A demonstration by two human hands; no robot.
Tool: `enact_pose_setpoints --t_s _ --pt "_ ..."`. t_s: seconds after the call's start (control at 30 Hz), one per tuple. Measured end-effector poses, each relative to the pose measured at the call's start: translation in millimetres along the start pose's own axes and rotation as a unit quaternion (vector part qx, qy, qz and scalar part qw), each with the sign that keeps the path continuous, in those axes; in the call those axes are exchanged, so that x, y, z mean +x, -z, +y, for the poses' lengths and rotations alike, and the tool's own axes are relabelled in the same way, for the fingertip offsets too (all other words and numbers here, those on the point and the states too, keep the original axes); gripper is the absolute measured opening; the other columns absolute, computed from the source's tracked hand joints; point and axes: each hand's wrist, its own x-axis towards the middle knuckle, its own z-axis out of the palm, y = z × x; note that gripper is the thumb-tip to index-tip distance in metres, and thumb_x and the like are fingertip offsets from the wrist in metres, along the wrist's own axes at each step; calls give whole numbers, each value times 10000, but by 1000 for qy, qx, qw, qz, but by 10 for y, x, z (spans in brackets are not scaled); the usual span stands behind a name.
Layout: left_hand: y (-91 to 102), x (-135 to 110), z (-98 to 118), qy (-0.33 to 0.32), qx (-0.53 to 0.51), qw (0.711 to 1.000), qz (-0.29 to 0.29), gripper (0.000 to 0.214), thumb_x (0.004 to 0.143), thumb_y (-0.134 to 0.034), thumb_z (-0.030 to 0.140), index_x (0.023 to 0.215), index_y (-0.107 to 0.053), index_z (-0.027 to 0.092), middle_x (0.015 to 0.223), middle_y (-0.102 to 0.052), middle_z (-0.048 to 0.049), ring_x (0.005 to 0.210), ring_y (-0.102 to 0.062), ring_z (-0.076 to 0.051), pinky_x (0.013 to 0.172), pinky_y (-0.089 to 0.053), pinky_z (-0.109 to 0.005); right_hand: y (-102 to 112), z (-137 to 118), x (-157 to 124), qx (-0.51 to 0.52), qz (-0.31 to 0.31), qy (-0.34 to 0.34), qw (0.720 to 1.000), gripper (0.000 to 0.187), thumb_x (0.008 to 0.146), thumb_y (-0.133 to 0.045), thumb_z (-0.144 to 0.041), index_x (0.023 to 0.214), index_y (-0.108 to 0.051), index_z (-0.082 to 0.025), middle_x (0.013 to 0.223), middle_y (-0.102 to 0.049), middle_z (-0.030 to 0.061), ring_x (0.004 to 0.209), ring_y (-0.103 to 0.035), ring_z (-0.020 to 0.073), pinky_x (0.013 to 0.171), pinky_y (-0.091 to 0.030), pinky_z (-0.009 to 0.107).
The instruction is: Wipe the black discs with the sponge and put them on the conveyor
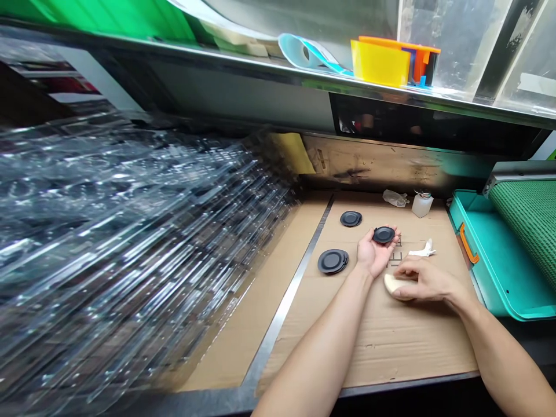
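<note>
A round black plastic cap (pixel 384 234) rests on the upturned palm and fingers of my left hand (pixel 374 253), the thumb at its edge. My right hand (pixel 428 280) is closed from above on a cream-coloured pad (pixel 396 286), close to the cardboard and just right of my left wrist. Two similar black caps lie left of my left hand: one farther back (pixel 351 218), another nearer (pixel 333 262). A crumpled white scrap (pixel 423 249) lies beyond my right hand.
Stacked clear plastic trays (pixel 143 255) fill the left side. A small translucent bottle (pixel 421 204) and a crumpled clear bag (pixel 395 198) stand at the back. On the right are a teal bin (pixel 499 260) and a green conveyor belt (pixel 530 220). A shelf (pixel 243 63) crosses above.
</note>
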Motion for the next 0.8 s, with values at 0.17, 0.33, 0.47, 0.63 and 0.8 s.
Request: enact_pose_setpoints --t_s 0.17,0.33,0.47,0.63,0.8 --pt "-3 4 -21 9 6 1000 -12 387 1011 -409 365 1202 -631 112 1118 -705 -195 976 -706 -270 759 -572 -349 65 222 16 -198 263 -190 925 267 928 -632 -455 1042 -718 -229 1046 -689 123 1030 -612 281 873 -459 386" --pt "-25 -63 -184 37 25 999 -17 366 1008 -410 392 1089 -646 125 1098 -705 -176 888 -698 -253 693 -535 -334 40 394 28 -219 181 -279 917 227 915 -625 -361 1064 -713 -215 964 -734 119 902 -671 271 747 -453 332" --pt "-33 -120 -357 51 48 997 -32 362 993 -434 418 1064 -640 129 1088 -705 -181 852 -683 -248 678 -505 -339 83 353 36 -122 213 -217 945 215 930 -556 -287 1054 -720 -223 944 -761 58 811 -683 203 690 -446 278" --pt "-57 -111 -442 26 47 998 -42 317 964 -444 354 1025 -659 129 992 -719 -153 787 -668 -231 690 -509 -352 122 209 60 0 268 -172 948 241 943 -525 -351 1025 -697 -203 876 -740 25 694 -640 163 630 -463 259" --pt "-92 -109 -519 49 48 997 -42 323 930 -466 281 1024 -721 108 851 -723 -107 899 -693 -246 888 -538 -368 -155 107 128 -98 266 -102 954 286 938 -510 -261 1115 -733 -230 944 -698 67 840 -637 194 768 -487 290"
